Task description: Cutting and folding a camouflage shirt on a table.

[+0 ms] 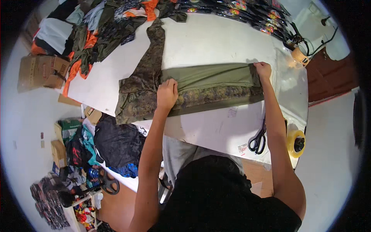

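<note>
A camouflage and olive-green garment (pixel 208 77) lies lengthwise across the white table (pixel 216 42). One long, tapering camouflage part of it, like a sleeve, stretches toward the far side. My left hand (pixel 167 94) is closed on the cloth near the middle, where the camouflage meets the plain olive. At the right end, my right hand (pixel 263 70) pinches the far corner of the hem. Between both hands the fabric lies fairly flat, with a few creases. On the left, the wider camouflage end reaches over the table's near edge.
Dark and orange garments (pixel 92 38) are heaped at the far left beside a cardboard box (pixel 42 73). Packaged dark items (pixel 247 15) line the back edge. Black scissors (pixel 257 141) and a tape roll (pixel 295 144) lie by my right forearm. More clothes (pixel 116 139) are piled lower left.
</note>
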Demonstrator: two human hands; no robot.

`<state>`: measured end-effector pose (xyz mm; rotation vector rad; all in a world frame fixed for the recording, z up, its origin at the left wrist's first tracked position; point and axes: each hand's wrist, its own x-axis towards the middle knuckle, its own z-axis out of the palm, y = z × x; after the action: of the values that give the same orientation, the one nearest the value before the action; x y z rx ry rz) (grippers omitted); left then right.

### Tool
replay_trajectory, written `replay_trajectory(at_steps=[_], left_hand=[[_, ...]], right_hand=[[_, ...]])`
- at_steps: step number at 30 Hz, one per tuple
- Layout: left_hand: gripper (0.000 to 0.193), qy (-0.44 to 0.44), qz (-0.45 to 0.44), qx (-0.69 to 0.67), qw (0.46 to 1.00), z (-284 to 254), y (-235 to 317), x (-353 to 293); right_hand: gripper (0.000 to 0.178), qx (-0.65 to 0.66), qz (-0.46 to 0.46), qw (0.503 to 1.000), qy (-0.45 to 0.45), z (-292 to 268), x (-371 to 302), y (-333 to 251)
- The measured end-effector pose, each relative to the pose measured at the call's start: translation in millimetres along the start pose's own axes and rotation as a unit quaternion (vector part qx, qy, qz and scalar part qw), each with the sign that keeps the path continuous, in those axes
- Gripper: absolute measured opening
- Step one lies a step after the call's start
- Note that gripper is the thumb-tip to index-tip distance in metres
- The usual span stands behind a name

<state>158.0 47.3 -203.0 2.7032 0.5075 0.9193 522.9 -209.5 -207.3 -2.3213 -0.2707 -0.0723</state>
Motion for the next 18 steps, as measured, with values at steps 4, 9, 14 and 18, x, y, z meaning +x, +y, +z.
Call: replay_trajectory(at_steps=[4, 9, 14, 18], left_hand=[[0.011, -0.022, -0.034, -0.015, 0.999, -1.4, 3.3, -0.4], [0.015, 0.011, -0.044, 0.034, 0.998, -1.0, 10.6, 0.4], [0.015, -0.014, -0.061, 0.035, 0.997, -6.4, 7.5, -2.3], [0.011, 0.03, -0.007, 0.032, 0.999, -14.8, 5.8, -2.2]], right_hand=[[0.031, -0.042, -0.02, 0.999, 0.025, 0.5, 0.7, 3.3], [0.031, -0.055, -0.019, 0.997, 0.045, 1.8, 3.7, 5.4], [0.028, -0.127, -0.042, 0.991, -0.008, -2.4, -14.1, -27.2], [0.024, -0.108, -0.23, 0.965, 0.057, 23.2, -44.0, -75.0]])
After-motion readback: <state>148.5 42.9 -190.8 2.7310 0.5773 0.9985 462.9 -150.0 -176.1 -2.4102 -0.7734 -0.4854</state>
